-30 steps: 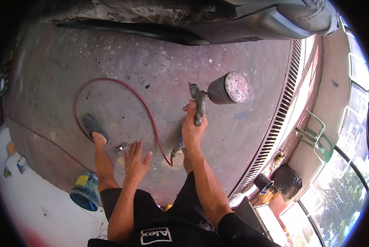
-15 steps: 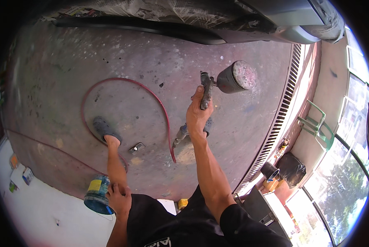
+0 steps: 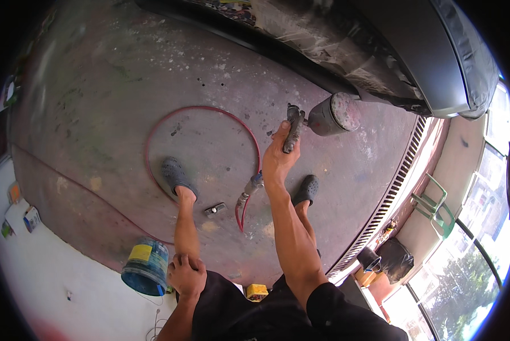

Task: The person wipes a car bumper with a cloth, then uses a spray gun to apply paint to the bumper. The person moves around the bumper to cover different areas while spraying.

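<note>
My right hand (image 3: 280, 161) is wrapped round the grip of a spray gun (image 3: 294, 126), held out over the floor toward the car. A dark, paint-stained cup (image 3: 327, 116) is fixed to the gun, its spattered round end facing right. Below the grip, a metal coupling (image 3: 251, 187) joins a red air hose (image 3: 200, 107), which loops across the floor. My left hand (image 3: 186, 277) rests on my left knee, its fingers draped over it and holding nothing visible. Above is a car (image 3: 431, 51) with a dark panel, partly masked with newspaper and sheeting.
A blue paint-smeared bucket (image 3: 145, 267) stands left of my left leg. A small metal object (image 3: 215, 209) lies between my clog-clad feet. A floor grating (image 3: 382, 187) runs along the right, beside a green chair (image 3: 435, 210), a black bucket (image 3: 369, 259) and a black bag (image 3: 396, 258).
My view has turned, so the car now slants down to the right and sits nearer the spray gun. My right foot shows more. Both hands keep their holds.
</note>
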Tool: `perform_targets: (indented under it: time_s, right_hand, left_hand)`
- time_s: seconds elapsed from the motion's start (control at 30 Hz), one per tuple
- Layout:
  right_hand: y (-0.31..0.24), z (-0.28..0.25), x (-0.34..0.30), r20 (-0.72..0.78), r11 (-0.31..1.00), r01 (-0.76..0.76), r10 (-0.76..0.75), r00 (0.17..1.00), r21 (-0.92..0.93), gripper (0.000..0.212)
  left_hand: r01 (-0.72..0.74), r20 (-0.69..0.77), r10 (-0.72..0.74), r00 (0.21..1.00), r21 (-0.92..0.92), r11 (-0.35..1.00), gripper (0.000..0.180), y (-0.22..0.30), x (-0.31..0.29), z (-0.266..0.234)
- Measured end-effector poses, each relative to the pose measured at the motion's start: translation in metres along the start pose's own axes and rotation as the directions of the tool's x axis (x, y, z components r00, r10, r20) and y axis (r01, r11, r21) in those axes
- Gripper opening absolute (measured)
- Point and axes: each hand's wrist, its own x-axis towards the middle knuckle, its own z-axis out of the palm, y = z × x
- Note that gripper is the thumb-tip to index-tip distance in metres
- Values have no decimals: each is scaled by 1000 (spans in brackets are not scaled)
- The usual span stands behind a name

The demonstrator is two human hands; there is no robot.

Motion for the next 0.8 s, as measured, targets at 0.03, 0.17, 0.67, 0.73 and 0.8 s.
perform_targets:
  time_s: [0.03, 0.17, 0.67, 0.73, 0.8]
  right_hand:
    - [-4, 15, -5, 18, 1000, -14, 14, 1000, -14, 48]
    - [-24, 91, -26, 94, 1000, -6, 4, 996, 21, 49]
    - [-127, 372, -99, 398, 990, 80, -120, 909, 118, 56]
    - [-137, 394, -111, 384, 974, 154, -208, 900, 165, 58]
    - [-141, 405, -123, 383, 981, 119, -170, 908, 154, 60]
  left_hand:
    - [-15, -3, 15, 1000, -22, 1000, 48, -6, 5, -4]
    - [-54, -23, 53, 998, -52, 997, 49, -21, 22, -19]
    - [-42, 31, 50, 998, -217, 975, 49, -99, 82, -68]
    - [-38, 55, 53, 997, -235, 971, 49, -105, 89, -73]
    - [-41, 69, 59, 996, -245, 969, 49, -113, 94, -74]
